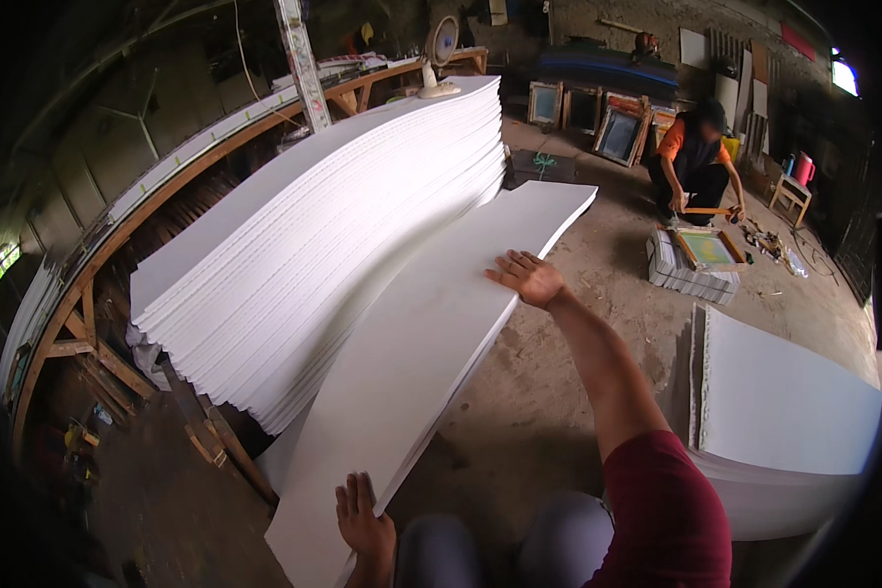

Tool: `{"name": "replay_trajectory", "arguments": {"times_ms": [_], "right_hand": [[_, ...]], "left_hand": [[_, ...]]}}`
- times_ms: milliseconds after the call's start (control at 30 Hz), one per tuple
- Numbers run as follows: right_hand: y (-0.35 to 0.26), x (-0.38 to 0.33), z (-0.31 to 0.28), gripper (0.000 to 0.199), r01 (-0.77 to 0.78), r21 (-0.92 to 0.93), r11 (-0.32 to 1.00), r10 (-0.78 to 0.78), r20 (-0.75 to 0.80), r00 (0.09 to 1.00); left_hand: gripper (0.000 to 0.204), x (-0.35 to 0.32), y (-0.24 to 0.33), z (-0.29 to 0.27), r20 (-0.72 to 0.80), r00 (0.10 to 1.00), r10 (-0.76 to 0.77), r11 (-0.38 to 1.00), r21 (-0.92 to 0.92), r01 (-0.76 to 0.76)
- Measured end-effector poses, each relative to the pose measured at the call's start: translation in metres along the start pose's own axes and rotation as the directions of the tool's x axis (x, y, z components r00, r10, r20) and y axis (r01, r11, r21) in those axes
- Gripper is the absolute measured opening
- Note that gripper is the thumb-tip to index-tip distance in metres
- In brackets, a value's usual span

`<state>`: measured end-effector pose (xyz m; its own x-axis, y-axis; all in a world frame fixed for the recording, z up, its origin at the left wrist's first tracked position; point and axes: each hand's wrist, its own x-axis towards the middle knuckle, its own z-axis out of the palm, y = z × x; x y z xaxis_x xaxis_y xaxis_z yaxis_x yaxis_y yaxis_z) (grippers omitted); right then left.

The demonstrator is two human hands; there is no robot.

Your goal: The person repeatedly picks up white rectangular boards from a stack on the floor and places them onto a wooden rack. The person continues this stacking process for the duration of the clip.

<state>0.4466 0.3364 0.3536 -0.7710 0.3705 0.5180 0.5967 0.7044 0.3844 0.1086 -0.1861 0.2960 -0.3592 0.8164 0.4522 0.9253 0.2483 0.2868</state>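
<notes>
A long white sheet [402,323], or a thin stack of such sheets, lies lengthwise in front of me, its near edge bending toward the lower left. My left hand [367,519] rests on its near end with the fingers stretched over the top. Farther along, my right hand [529,278] lies flat on the same sheet close to its right edge, fingers spread. Directly left of it rises a tall stack of white sheets [333,235] with layered, slightly uneven edges. Parts of both thumbs are hard to make out.
A second white stack [784,392] stands at my right. Beyond it a person [698,162] in orange and black squats by a framed screen [710,247] on a bundle. Framed screens [617,132] lean at the back. A fan [441,54] stands on the tall stack's far end. A wooden rack [118,235] runs along the left.
</notes>
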Motion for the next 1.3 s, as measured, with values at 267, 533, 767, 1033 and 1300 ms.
{"name": "replay_trajectory", "arguments": {"times_ms": [267,533,767,1033,1300], "right_hand": [[-0.219,-0.005,0.150,0.069,-0.933,0.352,-0.072,0.737,0.649,0.188],[-0.439,-0.039,0.135,0.077,-0.792,0.522,-0.318,0.739,0.660,0.138],[-0.422,-0.043,0.136,0.068,-0.703,0.588,-0.399,0.781,0.619,0.076],[-0.382,-0.057,0.165,0.064,-0.772,0.569,-0.284,0.865,0.499,0.050],[-0.363,-0.067,0.214,0.070,-0.710,0.628,-0.320,0.808,0.572,0.141]], "left_hand": [[0.068,0.023,-0.029,0.107,0.219,0.965,-0.141,0.981,0.160,0.107],[0.062,0.029,-0.030,0.201,0.363,0.926,-0.104,0.972,0.235,0.017],[0.055,0.045,-0.009,0.249,0.296,0.953,0.062,0.939,0.307,-0.156],[0.068,-0.007,-0.034,0.170,0.438,0.890,0.125,0.943,0.226,-0.244],[0.071,0.015,-0.056,0.204,0.400,0.899,0.180,0.918,0.260,-0.300]]}}
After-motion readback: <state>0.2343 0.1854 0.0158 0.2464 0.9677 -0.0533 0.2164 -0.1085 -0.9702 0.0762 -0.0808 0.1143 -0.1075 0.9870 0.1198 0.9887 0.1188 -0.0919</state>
